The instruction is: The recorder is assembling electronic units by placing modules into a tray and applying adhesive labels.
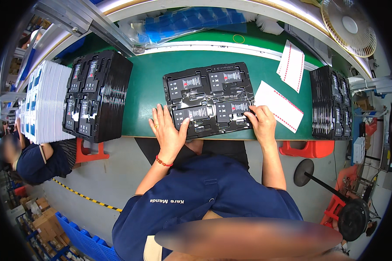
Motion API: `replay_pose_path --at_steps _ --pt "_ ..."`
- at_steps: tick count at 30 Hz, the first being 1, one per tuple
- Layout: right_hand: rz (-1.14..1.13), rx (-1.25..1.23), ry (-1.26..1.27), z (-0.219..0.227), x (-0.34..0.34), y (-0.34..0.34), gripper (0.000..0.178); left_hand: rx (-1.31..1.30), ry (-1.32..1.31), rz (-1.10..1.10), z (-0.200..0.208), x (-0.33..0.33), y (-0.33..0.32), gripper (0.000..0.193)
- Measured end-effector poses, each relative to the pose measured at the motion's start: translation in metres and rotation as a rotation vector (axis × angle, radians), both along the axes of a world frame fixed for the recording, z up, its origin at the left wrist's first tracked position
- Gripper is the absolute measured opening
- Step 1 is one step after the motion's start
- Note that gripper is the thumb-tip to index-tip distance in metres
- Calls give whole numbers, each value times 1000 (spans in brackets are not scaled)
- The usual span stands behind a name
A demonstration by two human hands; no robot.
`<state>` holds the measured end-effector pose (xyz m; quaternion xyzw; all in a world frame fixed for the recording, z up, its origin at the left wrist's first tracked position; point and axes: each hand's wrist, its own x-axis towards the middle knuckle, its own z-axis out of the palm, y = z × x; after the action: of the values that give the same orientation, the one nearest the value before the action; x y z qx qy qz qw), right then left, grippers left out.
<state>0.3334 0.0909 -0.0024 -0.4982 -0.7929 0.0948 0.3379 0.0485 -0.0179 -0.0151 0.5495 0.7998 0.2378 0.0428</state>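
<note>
A black plastic tray (210, 96) lies on the green bench in front of me. Its compartments hold flat black phone batteries with white print: an upper left battery (185, 85), an upper right battery (225, 79), a lower left battery (190, 115) and a lower right battery (232, 109). My left hand (167, 132) is open, fingers spread over the tray's left edge, thumb beside the lower left battery. My right hand (262, 124) has bent fingers drawn together at the right end of the lower right battery; whatever is between them is too small to make out.
White sheets with red marks (279, 106) lie right of the tray. A tall stack of black trays (98, 95) and a white stack (52, 102) stand at left, another black tray stack (329, 104) at right. Blue plastic film (196, 24) and a fan (349, 26) are at the back.
</note>
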Motion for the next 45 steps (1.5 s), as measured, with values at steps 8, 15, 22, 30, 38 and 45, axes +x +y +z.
replay_pose_path --at_steps 8,15,22,30,38,45 --pt "76 9 -16 1 0 3 24 8 -11 -7 1 0 -1 86" --pt "-162 7 65 4 -12 2 33 14 -39 -5 1 0 1 86" --pt "-249 15 -45 -3 -25 -4 35 137 -494 -42 2 -7 -2 80" --pt "-207 -81 72 -12 -8 -4 25 394 -1656 46 37 -1 6 63" --pt "-131 -9 203 -17 -10 6 26 612 -1593 72 93 -61 -37 66" --pt "-121 18 189 -18 -13 3 23 1019 -1380 193 121 -124 -87 59"
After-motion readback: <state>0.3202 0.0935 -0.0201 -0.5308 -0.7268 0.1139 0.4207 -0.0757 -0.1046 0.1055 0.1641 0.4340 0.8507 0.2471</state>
